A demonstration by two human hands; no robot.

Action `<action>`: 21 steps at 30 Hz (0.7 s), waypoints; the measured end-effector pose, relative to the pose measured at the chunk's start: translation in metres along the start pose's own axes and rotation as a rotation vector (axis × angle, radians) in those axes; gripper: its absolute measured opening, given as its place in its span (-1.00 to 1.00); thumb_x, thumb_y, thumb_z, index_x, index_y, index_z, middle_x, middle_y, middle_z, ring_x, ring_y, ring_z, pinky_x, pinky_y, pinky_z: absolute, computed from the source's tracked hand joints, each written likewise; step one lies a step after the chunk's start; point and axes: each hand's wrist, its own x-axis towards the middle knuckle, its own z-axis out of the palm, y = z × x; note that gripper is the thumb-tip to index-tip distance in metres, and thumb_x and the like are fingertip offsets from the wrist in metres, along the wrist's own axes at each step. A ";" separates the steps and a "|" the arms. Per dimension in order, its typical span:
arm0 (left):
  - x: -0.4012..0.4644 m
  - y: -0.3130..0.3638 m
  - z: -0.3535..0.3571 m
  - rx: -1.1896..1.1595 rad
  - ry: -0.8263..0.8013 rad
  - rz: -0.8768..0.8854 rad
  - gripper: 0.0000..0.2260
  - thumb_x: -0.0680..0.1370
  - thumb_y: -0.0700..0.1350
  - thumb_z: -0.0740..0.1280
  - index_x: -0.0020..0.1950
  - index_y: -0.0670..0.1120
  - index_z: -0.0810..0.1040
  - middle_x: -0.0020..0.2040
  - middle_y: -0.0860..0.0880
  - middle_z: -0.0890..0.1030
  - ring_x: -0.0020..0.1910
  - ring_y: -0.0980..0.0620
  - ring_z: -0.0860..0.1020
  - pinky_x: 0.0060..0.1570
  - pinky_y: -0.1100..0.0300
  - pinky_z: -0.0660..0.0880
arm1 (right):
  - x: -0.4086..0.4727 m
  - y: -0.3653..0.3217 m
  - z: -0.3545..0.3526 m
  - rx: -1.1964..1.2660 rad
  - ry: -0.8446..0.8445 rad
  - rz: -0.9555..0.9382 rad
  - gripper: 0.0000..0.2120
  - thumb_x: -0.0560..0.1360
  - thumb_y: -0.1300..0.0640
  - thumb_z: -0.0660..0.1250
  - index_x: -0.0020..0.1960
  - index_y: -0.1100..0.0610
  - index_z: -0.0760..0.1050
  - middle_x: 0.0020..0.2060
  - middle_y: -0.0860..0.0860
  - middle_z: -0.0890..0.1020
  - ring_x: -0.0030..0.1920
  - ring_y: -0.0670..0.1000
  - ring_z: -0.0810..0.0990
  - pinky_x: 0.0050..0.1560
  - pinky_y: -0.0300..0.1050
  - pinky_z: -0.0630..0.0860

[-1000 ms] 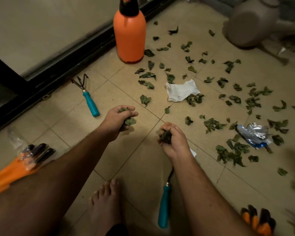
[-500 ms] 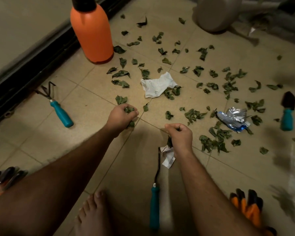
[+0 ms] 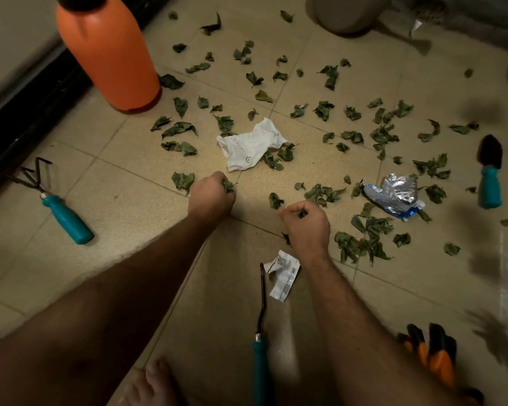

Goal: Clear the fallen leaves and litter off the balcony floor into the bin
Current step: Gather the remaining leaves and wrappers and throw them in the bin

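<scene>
Several dry green leaves point(image 3: 382, 135) lie scattered over the tan tiled floor. My left hand point(image 3: 210, 193) grips a bunch of leaves just below a crumpled white paper point(image 3: 251, 145). My right hand point(image 3: 307, 222) is curled round a few more leaves, left of a crushed silver and blue foil wrapper point(image 3: 396, 194). A small white paper scrap point(image 3: 283, 276) lies beside my right wrist. No bin shows clearly in view.
An orange spray bottle point(image 3: 109, 51) stands at the back left by a dark door track. A teal hand rake point(image 3: 59, 212) lies left, a teal tool point(image 3: 260, 356) between my arms, a teal trowel point(image 3: 489, 177) right. Orange gloves point(image 3: 431, 350) lie at the lower right. A round pot point(image 3: 346, 13) sits at the back.
Both hands have moved forward toward the white paper and foil wrapper, still gripping leaves. The view has swung right, bringing the trowel in.
</scene>
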 end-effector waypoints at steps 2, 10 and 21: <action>-0.006 0.000 -0.002 -0.092 -0.020 -0.004 -0.86 0.56 -0.04 0.36 0.00 -0.09 0.51 -0.21 -0.03 0.55 -0.26 0.03 0.52 -0.36 0.15 0.46 | -0.001 0.002 0.004 -0.006 0.006 0.003 -0.93 0.49 0.09 0.44 -0.11 0.08 0.60 -0.24 -0.20 0.58 -0.30 -0.29 0.48 -0.34 -0.43 0.33; -0.030 -0.009 -0.015 -0.635 -0.172 -0.176 -0.88 0.54 -0.19 0.39 -0.03 0.02 0.53 -0.05 -0.11 0.62 -0.16 -0.03 0.61 -0.33 0.19 0.57 | 0.017 -0.006 0.031 -0.237 0.029 -0.074 -0.50 0.43 -0.11 0.49 0.25 0.11 0.51 0.04 0.00 0.63 0.04 0.03 0.59 -0.10 -0.13 0.47; -0.047 0.002 -0.033 -0.803 -0.172 -0.283 -0.94 0.58 -0.16 0.36 0.04 -0.08 0.54 -0.15 -0.07 0.57 -0.34 0.08 0.54 -0.43 0.24 0.48 | 0.016 -0.025 0.031 0.156 -0.165 0.067 -0.82 0.50 0.13 0.37 -0.24 0.15 0.47 -0.40 -0.02 0.46 -0.38 -0.04 0.38 -0.35 -0.19 0.30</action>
